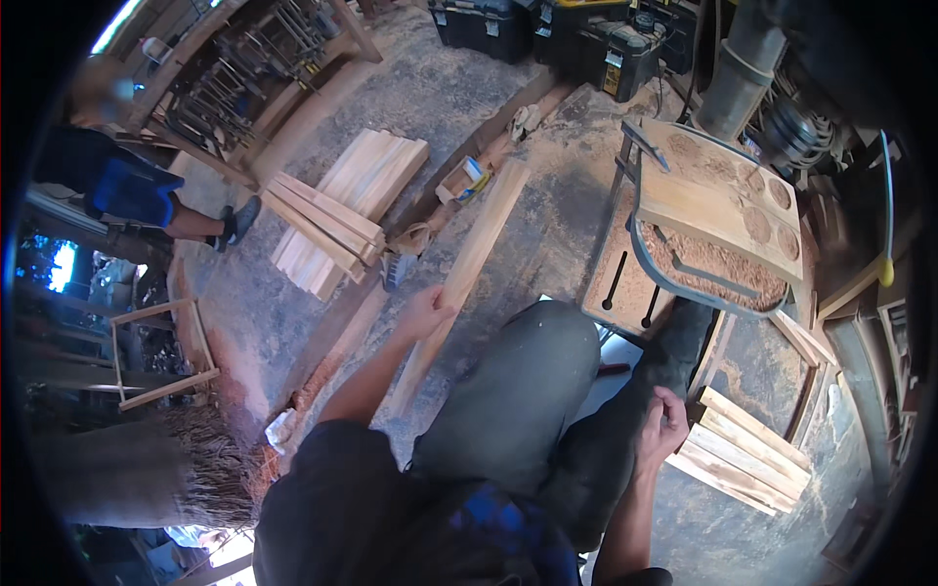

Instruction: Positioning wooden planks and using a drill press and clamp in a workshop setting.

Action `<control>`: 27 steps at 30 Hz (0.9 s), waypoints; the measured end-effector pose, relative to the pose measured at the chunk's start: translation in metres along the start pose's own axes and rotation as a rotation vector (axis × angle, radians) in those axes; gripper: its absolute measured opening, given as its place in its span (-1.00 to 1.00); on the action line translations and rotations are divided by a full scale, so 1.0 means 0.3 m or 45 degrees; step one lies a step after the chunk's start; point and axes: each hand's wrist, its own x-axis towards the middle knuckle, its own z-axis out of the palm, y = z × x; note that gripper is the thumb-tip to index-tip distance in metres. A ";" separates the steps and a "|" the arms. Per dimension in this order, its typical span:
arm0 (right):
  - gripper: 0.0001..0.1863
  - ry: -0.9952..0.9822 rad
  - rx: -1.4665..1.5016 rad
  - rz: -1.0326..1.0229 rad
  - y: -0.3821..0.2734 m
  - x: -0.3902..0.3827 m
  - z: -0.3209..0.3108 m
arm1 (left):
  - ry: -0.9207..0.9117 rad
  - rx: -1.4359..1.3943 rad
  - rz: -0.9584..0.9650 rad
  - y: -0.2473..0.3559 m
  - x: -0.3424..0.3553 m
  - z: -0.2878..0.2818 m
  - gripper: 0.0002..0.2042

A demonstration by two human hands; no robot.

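My left hand [426, 311] is closed around a long pale wooden board [489, 220], held at a slant left of my knees. My right hand [661, 422] is at my right leg, beside a bundle of short planks [740, 454], fingers loosely bent and apart, holding nothing visible. In front of my right leg stands a work surface with a thick slab marked by round recesses [716, 220], a dark tool [649, 146] on it, and wood shavings in a tray [718, 269] below it.
Stacked boards [342, 195] lie on the dusty floor [234, 313] at left, near a small box [459, 184]. A seated person [127, 181] is by a tool rack [254, 78]. A wooden frame [161, 398] stands farther left; black toolboxes [484, 29] sit behind; a metal duct [733, 83] rises at right.
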 end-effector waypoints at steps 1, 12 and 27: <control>-0.85 -0.038 -0.084 -0.108 -0.070 -0.011 0.002 | -0.129 -0.152 -0.022 0.069 -0.078 -0.092 -0.54; -0.32 -0.188 0.952 -0.061 -0.548 0.069 0.018 | -0.949 -0.491 0.055 0.616 -0.816 -0.167 -0.57; -0.60 0.098 0.986 0.279 -0.170 0.026 -0.048 | -0.939 -0.360 0.013 0.507 -0.817 0.121 -0.63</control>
